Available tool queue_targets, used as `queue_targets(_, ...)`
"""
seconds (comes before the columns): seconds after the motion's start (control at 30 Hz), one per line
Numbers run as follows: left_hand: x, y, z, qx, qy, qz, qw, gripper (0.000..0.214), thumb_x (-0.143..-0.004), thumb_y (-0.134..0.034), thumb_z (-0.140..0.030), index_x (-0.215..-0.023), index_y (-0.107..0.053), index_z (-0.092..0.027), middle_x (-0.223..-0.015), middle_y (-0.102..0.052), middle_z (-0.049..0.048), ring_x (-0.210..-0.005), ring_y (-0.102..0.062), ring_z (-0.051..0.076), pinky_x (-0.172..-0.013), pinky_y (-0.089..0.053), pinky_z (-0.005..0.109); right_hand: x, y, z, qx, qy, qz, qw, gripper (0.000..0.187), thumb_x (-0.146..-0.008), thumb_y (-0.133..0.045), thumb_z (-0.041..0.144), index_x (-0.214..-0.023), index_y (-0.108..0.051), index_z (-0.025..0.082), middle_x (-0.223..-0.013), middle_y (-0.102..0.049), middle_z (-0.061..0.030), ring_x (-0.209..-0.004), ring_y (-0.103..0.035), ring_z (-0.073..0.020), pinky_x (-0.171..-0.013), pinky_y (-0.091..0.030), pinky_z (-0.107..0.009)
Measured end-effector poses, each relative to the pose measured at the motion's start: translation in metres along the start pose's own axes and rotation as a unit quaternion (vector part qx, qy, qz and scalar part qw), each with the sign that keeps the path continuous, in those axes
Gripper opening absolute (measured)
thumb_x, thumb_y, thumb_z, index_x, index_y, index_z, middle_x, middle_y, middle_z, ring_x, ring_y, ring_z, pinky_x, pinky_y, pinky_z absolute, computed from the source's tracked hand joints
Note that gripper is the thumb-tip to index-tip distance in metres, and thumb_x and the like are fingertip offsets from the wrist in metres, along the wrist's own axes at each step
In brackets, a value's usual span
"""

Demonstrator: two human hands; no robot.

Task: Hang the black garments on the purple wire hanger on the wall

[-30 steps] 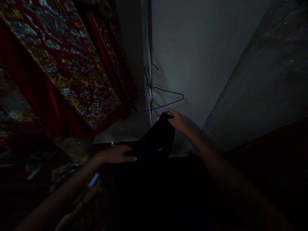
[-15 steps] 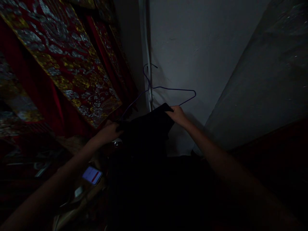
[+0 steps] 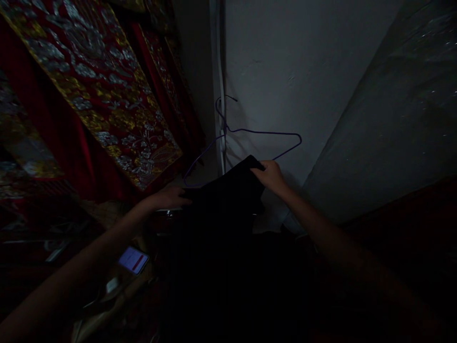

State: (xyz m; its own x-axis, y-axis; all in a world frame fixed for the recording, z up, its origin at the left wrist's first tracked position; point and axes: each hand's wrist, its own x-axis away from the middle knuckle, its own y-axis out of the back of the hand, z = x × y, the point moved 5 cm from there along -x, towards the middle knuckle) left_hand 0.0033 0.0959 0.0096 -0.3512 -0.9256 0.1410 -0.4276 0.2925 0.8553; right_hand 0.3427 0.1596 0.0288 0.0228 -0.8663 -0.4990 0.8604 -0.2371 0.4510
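Observation:
A black garment point(image 3: 221, 205) is stretched between my two hands; its kind is lost in the dark. My left hand point(image 3: 170, 197) pinches its upper left corner, and my right hand point(image 3: 269, 175) grips the upper right corner with the thumb on top. Just beyond the cloth a thin purple wire hanger point(image 3: 264, 132) stands against the wall, its hook by a pale vertical strip point(image 3: 219, 66). The garment hides part of the hanger's lower bar, and I cannot tell whether the cloth touches it.
Red cloth with gold and silver embroidery point(image 3: 121, 105) hangs at the left. Below it lies a phone with a lit screen point(image 3: 133, 260), near a small white object point(image 3: 112, 285). A greyish, shiny sheet point(image 3: 389, 109) covers the right side by the pale wall point(image 3: 307, 57).
Both hands and the garment have shifted slightly right and down in the view. More of the hanger's left end and lower bar now shows above the cloth.

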Motion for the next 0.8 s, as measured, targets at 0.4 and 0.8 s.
queue_targets(0.4,0.004,0.065,-0.084,0.119,-0.183,-0.324,0.921,0.027,-0.075,-0.068,-0.032,-0.098,-0.064,-0.019,-0.099,-0.065,0.0035,-0.098,-0.059,0.023,-0.094,-0.046,0.038,0.021,-0.019,0.017,-0.062,-0.032,0.024,0.997,0.031,-0.07,-0.058,0.043,-0.051,-0.048,0.02,-0.05,-0.045,0.0013,-0.05,-0.043,-0.0118,-0.045,-0.028,-0.023)
queue_targets(0.8,-0.015,0.082,-0.081,-0.059,-0.189,-0.312,0.929,0.028,-0.094,-0.048,-0.032,-0.105,-0.07,-0.019,-0.099,-0.075,0.0045,-0.088,-0.068,0.021,-0.08,-0.047,0.03,-0.003,0.081,0.003,-0.02,0.081,-0.164,0.983,0.065,-0.075,-0.063,0.025,-0.139,-0.055,0.019,-0.122,-0.069,-0.0131,-0.093,-0.07,-0.0259,-0.076,-0.058,-0.038)
